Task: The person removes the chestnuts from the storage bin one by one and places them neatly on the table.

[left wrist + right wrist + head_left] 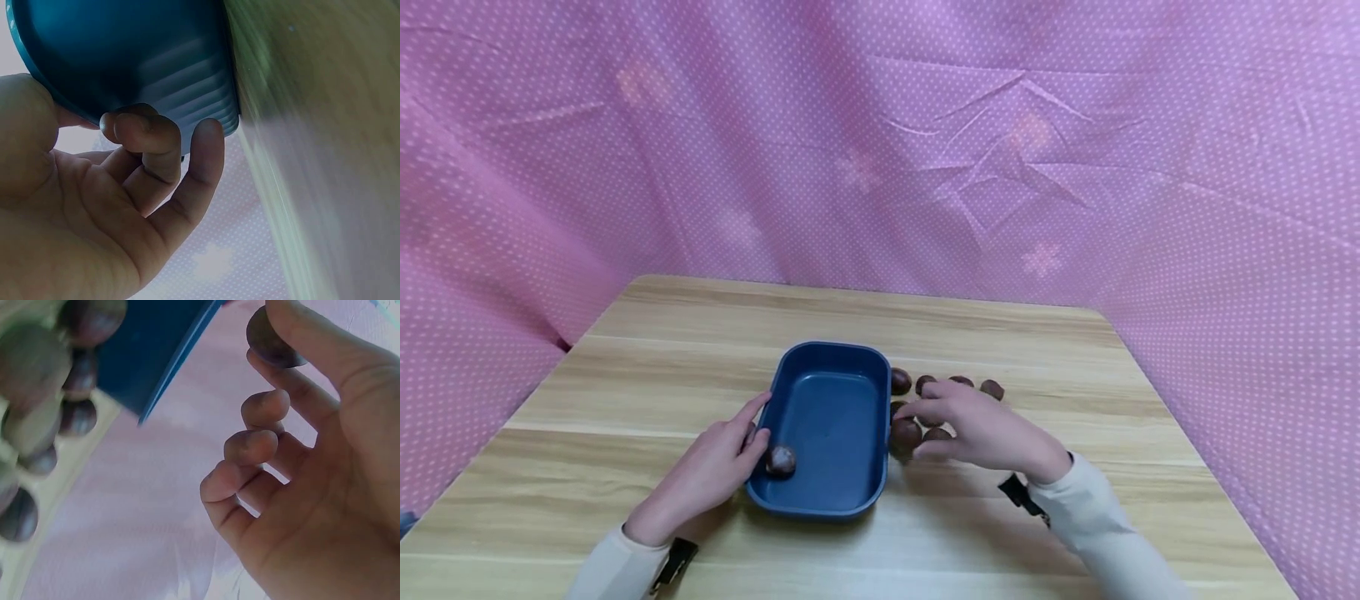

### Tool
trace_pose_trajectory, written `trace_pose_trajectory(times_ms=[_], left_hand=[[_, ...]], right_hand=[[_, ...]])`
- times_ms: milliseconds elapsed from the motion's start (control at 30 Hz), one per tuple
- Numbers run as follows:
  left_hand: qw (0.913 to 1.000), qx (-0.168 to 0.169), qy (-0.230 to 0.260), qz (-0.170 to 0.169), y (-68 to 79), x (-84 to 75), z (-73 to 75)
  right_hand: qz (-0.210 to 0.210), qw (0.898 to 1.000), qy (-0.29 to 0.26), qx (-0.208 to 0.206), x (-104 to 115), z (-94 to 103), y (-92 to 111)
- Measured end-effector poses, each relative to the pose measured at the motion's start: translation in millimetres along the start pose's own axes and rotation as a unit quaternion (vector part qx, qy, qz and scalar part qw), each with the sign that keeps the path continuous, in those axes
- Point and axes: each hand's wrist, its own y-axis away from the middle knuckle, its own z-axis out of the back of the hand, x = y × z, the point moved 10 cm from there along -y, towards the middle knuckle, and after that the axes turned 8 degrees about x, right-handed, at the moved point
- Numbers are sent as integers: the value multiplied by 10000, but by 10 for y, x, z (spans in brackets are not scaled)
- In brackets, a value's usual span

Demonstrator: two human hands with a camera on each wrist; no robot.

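A deep blue rectangular plastic box [829, 421] stands on the table, with one brown chestnut [781, 461] near its front left corner. My left hand [715, 467] grips the box's left side, thumb over the rim and bent fingers along the outer wall. Just beyond the right wall, my right hand [973, 429] pinches a chestnut [274, 340] between thumb and index finger. Its other fingers curl loosely around nothing in the right wrist view. Several more chestnuts [992, 390] lie around and under this hand, partly hidden by it.
The wood-grain table [647, 392] reaches back to a pink dotted cloth [865, 150] that hangs behind and along both sides. A dark strap clip [1022, 497] hangs off the right wrist, close over the tabletop.
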Motion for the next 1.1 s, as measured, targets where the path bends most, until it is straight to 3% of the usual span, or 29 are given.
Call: trace_pose_trajectory(times_ms=[233,433,733,900,1100], left_hand=[[10000,16,28,34,16,2,-28],[10000,-59,-59,-27,43,-27,-30],[9999,-115,-111,-64,68,-39,-61],[9998,-128,-124,-44,84,-48,-69],[9999,-123,-119,13,107,-61,-70]], right_hand=[[-594,9980,-218,-80,-459,112,404],[-1043,9928,-471,355,-760,67,637],[-1334,9813,-650,1224,-943,-250,690],[-1361,9785,-834,1307,-998,-350,700],[-1129,9821,-841,1252,-959,-387,675]])
